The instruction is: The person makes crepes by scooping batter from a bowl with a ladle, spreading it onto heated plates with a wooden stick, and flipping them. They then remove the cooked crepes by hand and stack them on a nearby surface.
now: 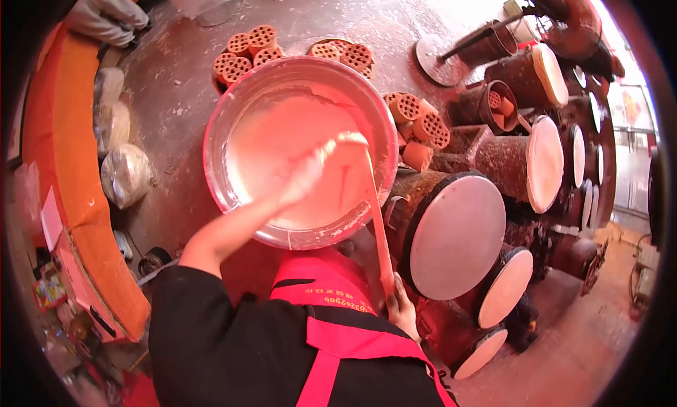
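A wide round metal basin (386,128) holds a thick, smooth, pinkish-looking mixture (264,135). My left hand (310,173) reaches over the basin, blurred and washed out by the light. Its fingers point towards the far end of a long wooden stick (379,231); whether they grip it cannot be made out. The stick slants across the basin's right rim towards me. My right hand (402,310) is closed round the stick's near end, by my right side. A red apron (321,283) with yellow lettering covers my front.
Perforated clay-coloured cylinders (254,51) stand in clusters behind the basin, with more (423,121) at its right. Dark barrel-shaped drums with pale round tops (458,238) crowd the right. Wrapped bundles (127,174) line an orange-covered counter (77,160) at left. A person's legs (106,15) show top left.
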Demonstrator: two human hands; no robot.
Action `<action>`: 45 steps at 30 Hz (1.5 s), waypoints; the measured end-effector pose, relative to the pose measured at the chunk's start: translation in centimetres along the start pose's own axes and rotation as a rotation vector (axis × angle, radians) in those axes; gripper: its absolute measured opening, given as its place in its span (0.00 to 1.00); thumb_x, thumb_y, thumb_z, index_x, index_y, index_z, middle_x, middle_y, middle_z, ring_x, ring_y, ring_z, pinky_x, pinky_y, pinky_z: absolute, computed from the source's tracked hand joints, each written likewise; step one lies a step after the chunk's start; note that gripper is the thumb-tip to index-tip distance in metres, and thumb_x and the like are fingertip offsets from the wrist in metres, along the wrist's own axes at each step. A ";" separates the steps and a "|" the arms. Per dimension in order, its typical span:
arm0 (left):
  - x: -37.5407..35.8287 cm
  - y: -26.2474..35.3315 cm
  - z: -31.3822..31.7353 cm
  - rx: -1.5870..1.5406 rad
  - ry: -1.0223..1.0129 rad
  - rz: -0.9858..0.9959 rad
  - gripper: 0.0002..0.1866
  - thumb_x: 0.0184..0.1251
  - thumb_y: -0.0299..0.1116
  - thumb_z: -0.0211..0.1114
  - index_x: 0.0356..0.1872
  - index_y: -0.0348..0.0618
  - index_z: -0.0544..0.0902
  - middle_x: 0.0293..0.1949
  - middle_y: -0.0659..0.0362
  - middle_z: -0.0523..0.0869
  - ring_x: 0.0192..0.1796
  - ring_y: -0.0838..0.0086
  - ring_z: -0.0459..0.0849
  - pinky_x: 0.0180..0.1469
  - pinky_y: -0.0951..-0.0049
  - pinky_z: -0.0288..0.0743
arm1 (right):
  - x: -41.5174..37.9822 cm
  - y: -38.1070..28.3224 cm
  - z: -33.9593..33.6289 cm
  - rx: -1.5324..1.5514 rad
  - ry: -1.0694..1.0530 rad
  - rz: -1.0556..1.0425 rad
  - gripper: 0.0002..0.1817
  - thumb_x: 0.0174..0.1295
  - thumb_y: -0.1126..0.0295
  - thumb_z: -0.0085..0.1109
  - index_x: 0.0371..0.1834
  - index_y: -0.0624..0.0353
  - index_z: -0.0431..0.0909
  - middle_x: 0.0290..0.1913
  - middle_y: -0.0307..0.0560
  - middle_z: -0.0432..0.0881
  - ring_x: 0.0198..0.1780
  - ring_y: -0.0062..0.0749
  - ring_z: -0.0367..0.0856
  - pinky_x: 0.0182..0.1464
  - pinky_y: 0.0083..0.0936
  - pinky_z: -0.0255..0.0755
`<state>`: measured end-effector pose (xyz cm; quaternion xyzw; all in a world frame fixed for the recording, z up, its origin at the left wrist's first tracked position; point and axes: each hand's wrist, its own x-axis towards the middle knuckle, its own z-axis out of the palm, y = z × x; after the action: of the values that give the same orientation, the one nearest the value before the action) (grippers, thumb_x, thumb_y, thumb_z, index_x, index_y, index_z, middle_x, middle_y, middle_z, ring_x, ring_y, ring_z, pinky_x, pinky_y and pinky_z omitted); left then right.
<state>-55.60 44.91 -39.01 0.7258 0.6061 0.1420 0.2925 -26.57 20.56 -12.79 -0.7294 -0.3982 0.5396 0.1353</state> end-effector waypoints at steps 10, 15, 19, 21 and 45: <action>10.3 -3.8 2.4 -0.403 -0.100 -0.567 0.07 0.68 0.28 0.51 0.43 0.38 0.68 0.23 0.45 0.79 0.21 0.58 0.81 0.16 0.61 0.72 | 15.8 -4.4 7.4 0.391 -0.107 0.152 0.27 0.73 0.62 0.44 0.75 0.43 0.57 0.20 0.35 0.73 0.12 0.16 0.63 0.13 0.18 0.58; 7.5 1.1 0.6 -1.251 -0.497 -0.720 0.06 0.69 0.27 0.50 0.35 0.47 0.63 0.18 0.66 0.65 0.15 0.82 0.65 0.11 0.80 0.59 | 13.6 -4.2 5.4 0.145 -0.096 -0.002 0.28 0.72 0.65 0.46 0.75 0.47 0.57 0.20 0.37 0.73 0.16 0.19 0.66 0.19 0.19 0.63; 1.4 7.5 -5.3 -1.687 -0.420 -0.615 0.07 0.73 0.26 0.48 0.33 0.49 0.61 0.19 0.69 0.62 0.16 0.89 0.60 0.12 0.89 0.53 | 9.8 -2.1 4.8 0.043 -0.039 -0.240 0.29 0.70 0.72 0.47 0.75 0.48 0.57 0.20 0.39 0.72 0.21 0.20 0.69 0.29 0.22 0.69; -0.3 8.5 -7.0 -1.982 -0.412 -0.499 0.07 0.75 0.26 0.47 0.34 0.46 0.62 0.20 0.68 0.63 0.16 0.89 0.61 0.11 0.90 0.54 | 8.7 -1.4 4.6 0.017 -0.010 -0.416 0.30 0.70 0.75 0.47 0.75 0.47 0.56 0.20 0.42 0.73 0.21 0.23 0.70 0.29 0.24 0.70; -10.9 22.3 -43.0 -2.001 -0.523 -0.359 0.10 0.74 0.28 0.49 0.29 0.42 0.67 0.21 0.66 0.68 0.17 0.88 0.66 0.13 0.90 0.61 | 1.6 -19.1 6.7 0.833 -0.678 -0.643 0.29 0.70 0.53 0.50 0.72 0.45 0.58 0.21 0.38 0.69 0.13 0.20 0.63 0.13 0.17 0.57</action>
<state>-64.42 43.14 9.85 0.0603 0.2288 0.3718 0.8976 -40.72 32.45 -4.47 -0.2473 -0.3749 0.7832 0.4300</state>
